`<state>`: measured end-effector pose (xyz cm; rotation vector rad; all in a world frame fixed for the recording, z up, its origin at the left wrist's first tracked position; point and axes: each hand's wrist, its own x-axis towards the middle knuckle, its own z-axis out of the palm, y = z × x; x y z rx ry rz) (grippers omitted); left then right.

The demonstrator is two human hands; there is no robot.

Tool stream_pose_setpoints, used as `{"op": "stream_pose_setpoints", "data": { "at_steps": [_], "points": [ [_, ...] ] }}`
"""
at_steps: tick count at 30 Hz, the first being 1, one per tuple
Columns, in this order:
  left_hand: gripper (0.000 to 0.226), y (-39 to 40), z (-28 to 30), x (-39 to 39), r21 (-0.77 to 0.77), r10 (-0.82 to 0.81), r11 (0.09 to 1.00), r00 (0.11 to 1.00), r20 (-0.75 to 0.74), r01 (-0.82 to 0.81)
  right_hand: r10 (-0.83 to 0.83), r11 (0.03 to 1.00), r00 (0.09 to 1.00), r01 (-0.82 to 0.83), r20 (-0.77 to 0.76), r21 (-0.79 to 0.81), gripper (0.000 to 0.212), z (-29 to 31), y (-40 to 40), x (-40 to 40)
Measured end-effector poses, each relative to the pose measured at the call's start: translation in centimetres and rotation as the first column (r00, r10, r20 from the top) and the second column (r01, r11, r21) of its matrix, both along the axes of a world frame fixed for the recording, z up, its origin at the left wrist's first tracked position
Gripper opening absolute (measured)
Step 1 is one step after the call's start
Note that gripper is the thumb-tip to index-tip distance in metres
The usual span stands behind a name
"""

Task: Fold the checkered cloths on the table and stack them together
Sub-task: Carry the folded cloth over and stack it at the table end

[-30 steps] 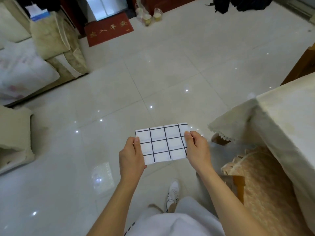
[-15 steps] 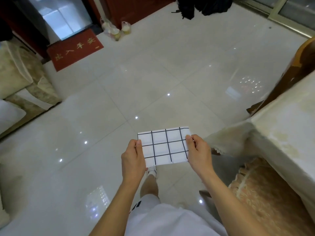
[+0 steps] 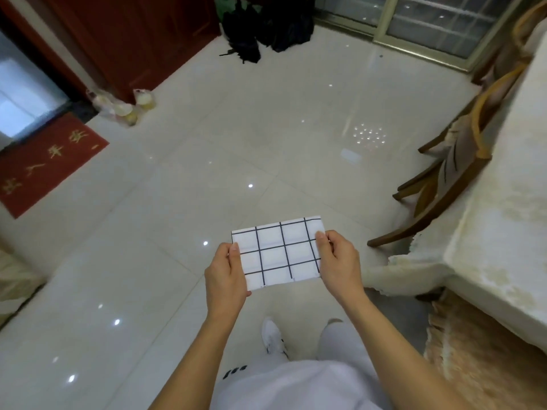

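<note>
As we stand on the tiled floor, our left hand pinches the left edge of the folded cloth and our right hand pinches its right edge, holding it flat in the air between them. The table stands to our right, a chair beside it, a red mat far left.

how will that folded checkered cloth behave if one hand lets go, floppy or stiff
Probably floppy: the checkered cloth lies flat only because the left hand and right hand pinch opposite ends. It looks thin and light, so a freed end would likely droop and the fold could open.
</note>
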<state>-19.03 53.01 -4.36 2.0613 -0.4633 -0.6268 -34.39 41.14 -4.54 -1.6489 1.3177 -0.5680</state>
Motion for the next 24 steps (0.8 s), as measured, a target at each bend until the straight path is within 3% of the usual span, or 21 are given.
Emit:
{"op": "stream_pose_setpoints", "data": {
  "at_steps": [11,24],
  "points": [
    [0.029,-17.1,-1.3,3.5,-0.004,-0.234,0.972,0.972,0.003,0.234,-0.246,0.969,0.969,0.246,0.000,0.018,0.044,-1.9,-12.8,0.9],
    [0.029,-46.6,-0.1,1.4,-0.035,-0.372,0.927,0.928,0.029,0.373,-0.384,0.923,0.915,0.385,0.122,0.020,0.041,-0.4,-40.0,-1.9]
  ]
}}
